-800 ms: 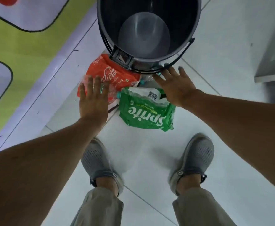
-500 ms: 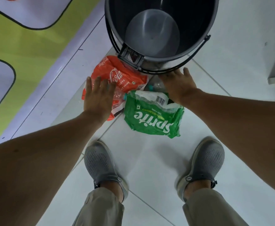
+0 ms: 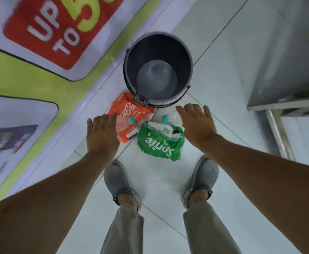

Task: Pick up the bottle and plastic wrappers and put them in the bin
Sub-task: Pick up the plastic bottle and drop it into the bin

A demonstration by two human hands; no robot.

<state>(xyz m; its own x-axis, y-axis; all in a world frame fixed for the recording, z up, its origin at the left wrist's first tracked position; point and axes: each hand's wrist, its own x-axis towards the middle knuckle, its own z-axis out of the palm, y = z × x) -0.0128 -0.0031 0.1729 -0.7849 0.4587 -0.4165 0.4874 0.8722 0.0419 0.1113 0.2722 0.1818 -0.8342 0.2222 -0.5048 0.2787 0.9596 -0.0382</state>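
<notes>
A dark grey bin (image 3: 130,74) stands empty on the white tiled floor. Just in front of it lie a red Coca-Cola wrapper (image 3: 130,110) and a green Sprite wrapper (image 3: 159,143). A clear bottle with a teal cap (image 3: 126,123) lies on the red wrapper, and a second clear bottle with a teal cap (image 3: 170,117) lies at the Sprite wrapper's far edge. My left hand (image 3: 102,134) hovers open at the left of the red wrapper. My right hand (image 3: 197,125) is open, fingers spread, over the second bottle and the Sprite wrapper's right side. Neither hand holds anything.
A green, white and red poster wall (image 3: 40,43) runs along the left. A metal cabinet (image 3: 287,70) with a leg stands at the right. My two grey shoes (image 3: 117,180) stand just behind the wrappers.
The view has pulled back and up, so the bin and wrappers look smaller. Both hands have drawn back slightly and stay open; nothing was picked up.
</notes>
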